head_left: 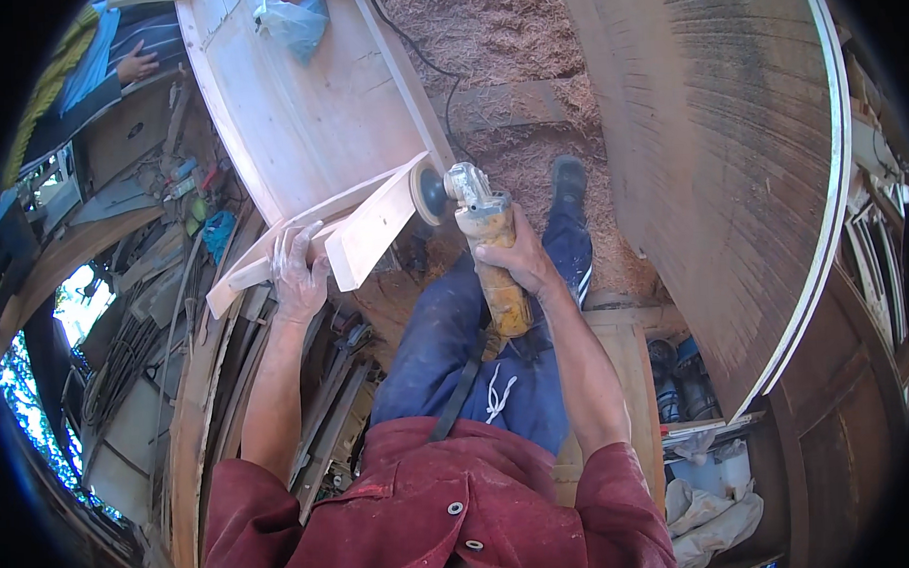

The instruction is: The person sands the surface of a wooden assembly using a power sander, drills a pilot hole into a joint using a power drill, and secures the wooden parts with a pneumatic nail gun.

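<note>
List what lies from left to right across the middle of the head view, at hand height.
Blue object among the clutter → left hand → pale wooden block → sanding disc → right hand on the yellow grinder → dark shoe → large brown wooden panel.

Sawdust floor [506,42], tall dark wooden panel [731,174], daylit cluttered workshop.
</note>
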Motion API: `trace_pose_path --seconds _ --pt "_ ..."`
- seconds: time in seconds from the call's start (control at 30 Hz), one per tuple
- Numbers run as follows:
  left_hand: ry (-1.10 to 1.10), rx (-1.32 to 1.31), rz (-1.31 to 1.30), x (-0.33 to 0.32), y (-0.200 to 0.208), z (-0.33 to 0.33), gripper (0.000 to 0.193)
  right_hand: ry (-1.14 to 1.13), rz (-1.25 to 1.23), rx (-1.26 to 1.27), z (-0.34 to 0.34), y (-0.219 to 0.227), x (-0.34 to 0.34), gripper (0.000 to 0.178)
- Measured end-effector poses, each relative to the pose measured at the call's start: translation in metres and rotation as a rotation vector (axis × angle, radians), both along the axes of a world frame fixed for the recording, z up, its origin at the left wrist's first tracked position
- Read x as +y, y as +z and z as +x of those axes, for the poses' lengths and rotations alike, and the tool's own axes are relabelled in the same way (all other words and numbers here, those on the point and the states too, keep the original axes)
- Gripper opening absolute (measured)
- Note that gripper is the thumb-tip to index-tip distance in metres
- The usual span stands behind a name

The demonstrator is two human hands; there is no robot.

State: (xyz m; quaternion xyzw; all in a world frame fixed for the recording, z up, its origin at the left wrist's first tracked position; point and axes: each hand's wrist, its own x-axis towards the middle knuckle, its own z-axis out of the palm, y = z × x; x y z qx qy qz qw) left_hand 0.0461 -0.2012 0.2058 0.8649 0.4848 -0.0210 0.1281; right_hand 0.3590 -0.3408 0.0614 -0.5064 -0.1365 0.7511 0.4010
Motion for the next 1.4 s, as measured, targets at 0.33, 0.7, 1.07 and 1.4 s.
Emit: trace_pose_path --seconds 0.33,0.7,1.07,1.4 --pt "0.025 0.000 0.000 0.001 0.001 0.002 0.063 -0.007 0.009 0.055 0.003 -0.016 0.015 0.083" --pt "0.021 -0.031 0.004 0.012 0.000 0.001 0.061 -0.008 0.003 0.076 0.005 -0.008 0.012 0.079" --pt "0.025 -0.036 -0.010 0.012 0.007 0.004 0.058 0.046 0.115 0.088 0.015 0.079 0.016 0.093" --pt "0.053 -0.021 -0.055 0.015 0.002 -0.003 0.041 0.159 0.242 0.236 0.034 0.167 0.021 0.104"
